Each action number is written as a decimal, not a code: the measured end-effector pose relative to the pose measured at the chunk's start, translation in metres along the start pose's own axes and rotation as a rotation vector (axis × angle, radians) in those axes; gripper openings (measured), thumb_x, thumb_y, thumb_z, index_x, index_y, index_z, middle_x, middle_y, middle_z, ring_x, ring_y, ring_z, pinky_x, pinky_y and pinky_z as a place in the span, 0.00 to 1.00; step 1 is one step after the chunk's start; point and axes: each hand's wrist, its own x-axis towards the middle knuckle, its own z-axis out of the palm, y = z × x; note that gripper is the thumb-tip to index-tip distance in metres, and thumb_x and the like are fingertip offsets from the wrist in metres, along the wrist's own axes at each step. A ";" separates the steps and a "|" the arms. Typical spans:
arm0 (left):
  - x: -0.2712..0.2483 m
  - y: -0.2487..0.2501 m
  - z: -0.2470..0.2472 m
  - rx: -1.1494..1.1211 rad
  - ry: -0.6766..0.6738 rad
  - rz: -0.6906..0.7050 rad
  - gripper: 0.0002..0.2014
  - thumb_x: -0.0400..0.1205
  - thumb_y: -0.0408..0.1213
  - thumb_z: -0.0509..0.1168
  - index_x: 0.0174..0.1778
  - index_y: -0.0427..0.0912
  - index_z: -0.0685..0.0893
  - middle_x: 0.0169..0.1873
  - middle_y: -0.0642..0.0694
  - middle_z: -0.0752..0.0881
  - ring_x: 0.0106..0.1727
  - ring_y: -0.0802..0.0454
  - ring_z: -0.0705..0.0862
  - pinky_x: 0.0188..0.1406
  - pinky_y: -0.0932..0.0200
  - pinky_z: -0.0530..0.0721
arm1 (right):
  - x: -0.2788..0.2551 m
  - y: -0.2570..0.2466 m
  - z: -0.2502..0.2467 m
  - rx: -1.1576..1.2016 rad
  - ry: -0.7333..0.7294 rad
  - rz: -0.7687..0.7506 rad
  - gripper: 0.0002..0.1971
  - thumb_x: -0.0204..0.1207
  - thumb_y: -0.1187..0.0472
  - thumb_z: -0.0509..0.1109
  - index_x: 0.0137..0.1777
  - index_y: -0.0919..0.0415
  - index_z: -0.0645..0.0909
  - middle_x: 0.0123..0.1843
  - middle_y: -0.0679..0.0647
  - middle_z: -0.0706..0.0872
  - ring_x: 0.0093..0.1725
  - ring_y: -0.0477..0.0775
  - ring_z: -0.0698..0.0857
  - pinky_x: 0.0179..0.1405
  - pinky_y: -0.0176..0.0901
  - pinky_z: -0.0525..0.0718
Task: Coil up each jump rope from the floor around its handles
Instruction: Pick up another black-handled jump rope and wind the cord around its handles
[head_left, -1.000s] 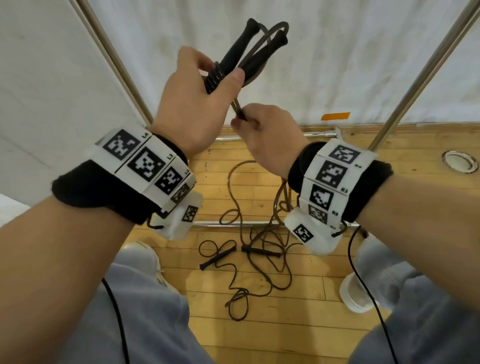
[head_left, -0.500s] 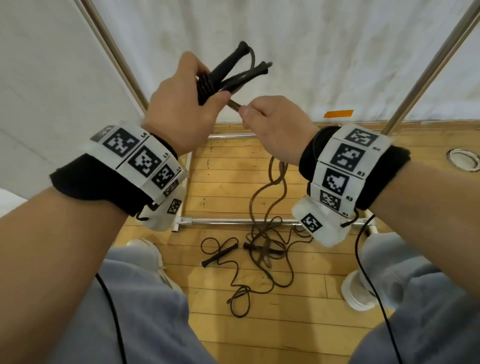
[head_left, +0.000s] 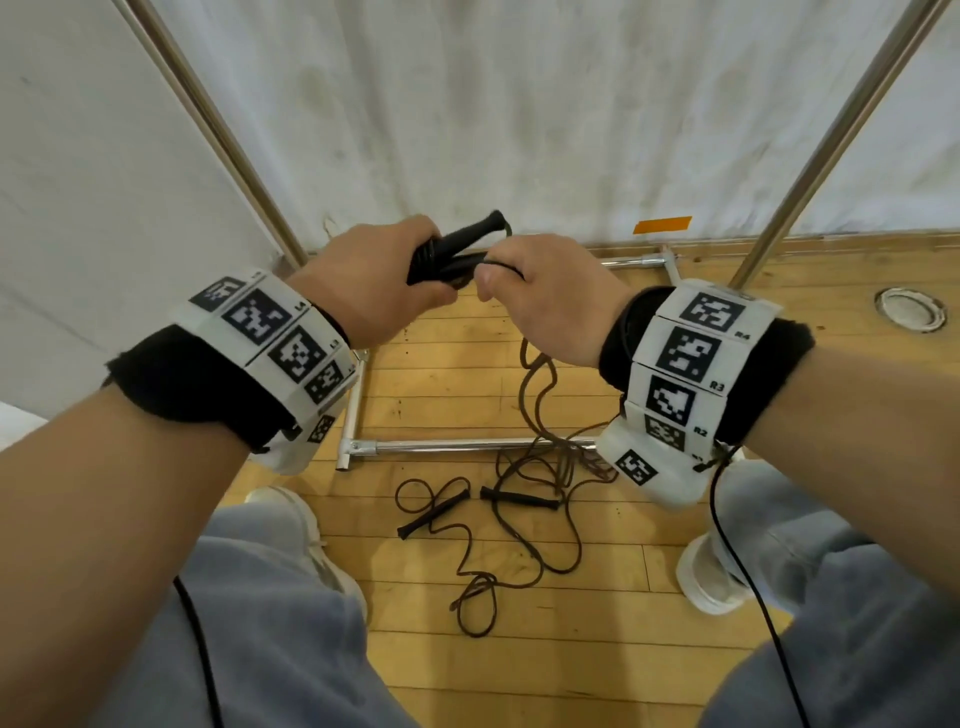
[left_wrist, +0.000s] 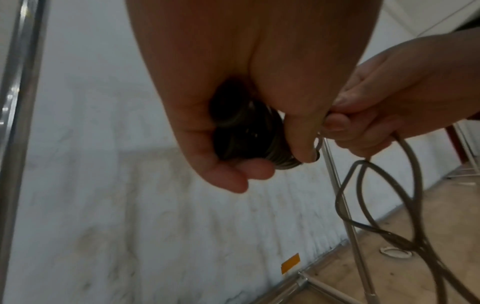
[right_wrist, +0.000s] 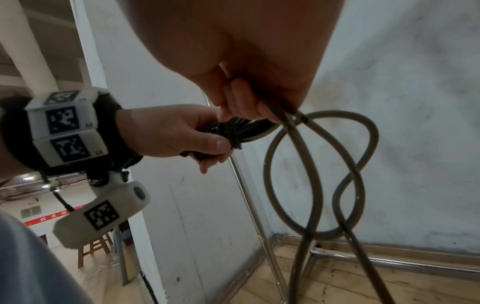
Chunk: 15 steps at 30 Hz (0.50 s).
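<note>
My left hand (head_left: 374, 275) grips two black jump-rope handles (head_left: 470, 236) held side by side, with a few turns of brown rope (left_wrist: 275, 152) wound round their lower end. My right hand (head_left: 545, 291) pinches the same rope (right_wrist: 293, 131) right beside the handles. From it the loose rope (head_left: 540, 384) hangs in twisted loops down to the floor. A second jump rope (head_left: 467, 566) lies uncoiled on the wooden floor, its two black handles (head_left: 431, 514) (head_left: 519, 500) apart.
A metal rack frame (head_left: 467, 445) stands on the wooden floor against a white cloth backdrop (head_left: 519, 104), its poles rising left and right. My white shoes (head_left: 711, 577) flank the floor rope. A round floor fitting (head_left: 911, 309) sits at the right.
Both hands have come down from high in front of the backdrop to floor-edge level. The handles tipped from upright to nearly level, and my right hand stayed close on the rope.
</note>
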 end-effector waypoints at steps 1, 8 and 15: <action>0.000 0.002 0.002 0.012 -0.010 0.018 0.12 0.81 0.49 0.67 0.51 0.53 0.70 0.34 0.55 0.77 0.33 0.58 0.76 0.26 0.61 0.68 | 0.000 0.001 0.000 -0.009 0.013 0.005 0.13 0.84 0.58 0.55 0.42 0.58 0.78 0.29 0.46 0.73 0.25 0.43 0.70 0.22 0.25 0.69; -0.002 0.022 0.005 0.124 0.076 0.033 0.21 0.75 0.65 0.64 0.47 0.50 0.73 0.32 0.53 0.78 0.32 0.57 0.77 0.27 0.59 0.73 | 0.005 0.003 -0.004 -0.076 0.255 -0.024 0.16 0.82 0.51 0.60 0.35 0.58 0.79 0.27 0.45 0.74 0.27 0.44 0.72 0.25 0.29 0.68; -0.008 0.032 0.014 0.246 0.036 0.050 0.13 0.82 0.53 0.58 0.60 0.57 0.77 0.28 0.58 0.74 0.28 0.60 0.72 0.22 0.62 0.66 | 0.010 0.006 -0.006 -0.042 0.188 0.041 0.20 0.77 0.47 0.67 0.28 0.58 0.81 0.22 0.46 0.73 0.22 0.44 0.72 0.20 0.29 0.67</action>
